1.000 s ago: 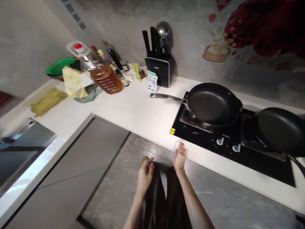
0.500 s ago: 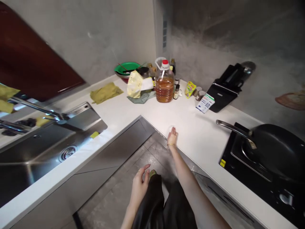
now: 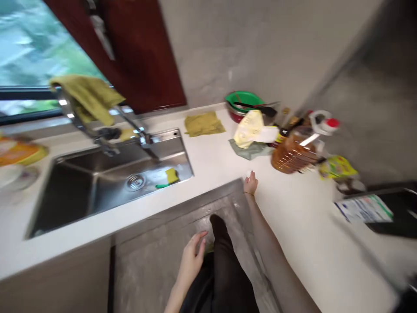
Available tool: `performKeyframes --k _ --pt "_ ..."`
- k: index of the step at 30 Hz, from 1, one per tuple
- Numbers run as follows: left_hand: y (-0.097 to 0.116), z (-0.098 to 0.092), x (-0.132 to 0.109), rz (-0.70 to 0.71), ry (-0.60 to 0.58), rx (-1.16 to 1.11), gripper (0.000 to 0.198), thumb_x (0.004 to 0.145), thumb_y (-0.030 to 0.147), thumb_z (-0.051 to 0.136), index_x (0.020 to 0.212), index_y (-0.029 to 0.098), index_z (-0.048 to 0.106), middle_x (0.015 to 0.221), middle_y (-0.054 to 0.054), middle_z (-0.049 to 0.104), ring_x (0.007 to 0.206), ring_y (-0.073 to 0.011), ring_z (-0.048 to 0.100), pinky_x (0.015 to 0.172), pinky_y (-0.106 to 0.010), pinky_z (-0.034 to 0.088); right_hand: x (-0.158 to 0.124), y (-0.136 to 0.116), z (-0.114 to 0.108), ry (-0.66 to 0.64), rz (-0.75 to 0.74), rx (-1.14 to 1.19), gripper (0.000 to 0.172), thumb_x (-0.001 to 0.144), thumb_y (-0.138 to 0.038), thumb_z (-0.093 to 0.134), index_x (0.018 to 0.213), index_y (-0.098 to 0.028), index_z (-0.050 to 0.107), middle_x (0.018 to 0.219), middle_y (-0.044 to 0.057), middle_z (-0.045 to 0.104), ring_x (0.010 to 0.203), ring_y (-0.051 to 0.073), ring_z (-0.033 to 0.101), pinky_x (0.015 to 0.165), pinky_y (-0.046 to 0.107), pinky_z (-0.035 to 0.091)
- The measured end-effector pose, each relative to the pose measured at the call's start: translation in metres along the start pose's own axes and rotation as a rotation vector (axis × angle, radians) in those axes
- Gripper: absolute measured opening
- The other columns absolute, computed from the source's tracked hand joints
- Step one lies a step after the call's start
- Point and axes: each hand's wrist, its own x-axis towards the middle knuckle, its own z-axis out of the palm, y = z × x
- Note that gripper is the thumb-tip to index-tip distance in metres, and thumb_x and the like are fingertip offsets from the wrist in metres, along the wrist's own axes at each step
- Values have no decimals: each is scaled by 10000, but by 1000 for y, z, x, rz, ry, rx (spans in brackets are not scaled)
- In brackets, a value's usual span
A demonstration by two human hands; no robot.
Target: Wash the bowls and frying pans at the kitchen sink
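My right hand (image 3: 250, 183) is over the white counter (image 3: 211, 161) near its inner corner, with the fingers bent together. A small whitish thing shows at its fingertips, too small and blurred to name. My left hand (image 3: 193, 254) hangs above the floor in front of my legs, thumb and fingers apart, holding nothing. Beyond my right hand lie a crumpled yellow-and-white bag (image 3: 249, 129) and a grey-green cloth (image 3: 249, 150). To their right stands a large oil jug (image 3: 289, 152) with a red cap.
At left is a steel sink (image 3: 114, 163) holding a yellow sponge (image 3: 171, 175). A folded yellow cloth (image 3: 204, 124) lies behind the counter's corner, beside a green basin (image 3: 244, 101). A blue-and-white packet (image 3: 363, 208) and a yellow packet (image 3: 339, 166) are at right.
My view has swung left, bringing the sink and window in and the pan out. My right hand has moved along the counter to the inner corner. My left hand keeps much the same pose.
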Motion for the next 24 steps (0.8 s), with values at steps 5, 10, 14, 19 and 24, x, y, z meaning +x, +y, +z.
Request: performKeyframes --k 5,10,14,19,24 --pt "15 -19 45 -73 143 -28 306 904 307 439 1088 205 662 1128 -94 686 1081 -218 624 961 -403 483 -55 -95 76 -274 -479 99 548 826 -64 349 1359 -79 476 1403 159 482 1265 227 434 1028 402 358" --pt "12 -50 67 -202 357 -108 300 917 259 426 1113 200 645 1146 -106 669 1100 -220 603 979 -410 469 -173 -169 108 -615 -809 207 593 844 -62 360 1433 -129 394 1436 136 449 1240 223 452 1003 393 381" --pt "2 -74 60 -306 565 -130 298 919 248 428 1111 209 653 1169 -110 655 1126 -226 584 992 -423 459 -252 -265 153 -914 -995 279 594 831 -49 394 1421 -119 415 1439 155 440 1234 232 467 983 385 390" --pt "-24 -106 27 -461 848 -135 298 916 270 447 1127 233 654 1264 -99 610 1186 -222 557 1034 -433 430 -290 -373 209 -1010 -806 346 537 805 -53 374 1323 -40 513 1327 193 548 1157 249 535 979 408 404" --pt "-75 -141 -15 -583 1059 -162 299 914 288 435 1086 206 666 1216 -104 639 1165 -220 576 1026 -442 436 -337 -405 216 -1044 -956 499 551 800 -57 372 1334 -73 509 1360 145 530 1209 224 483 1019 383 378"
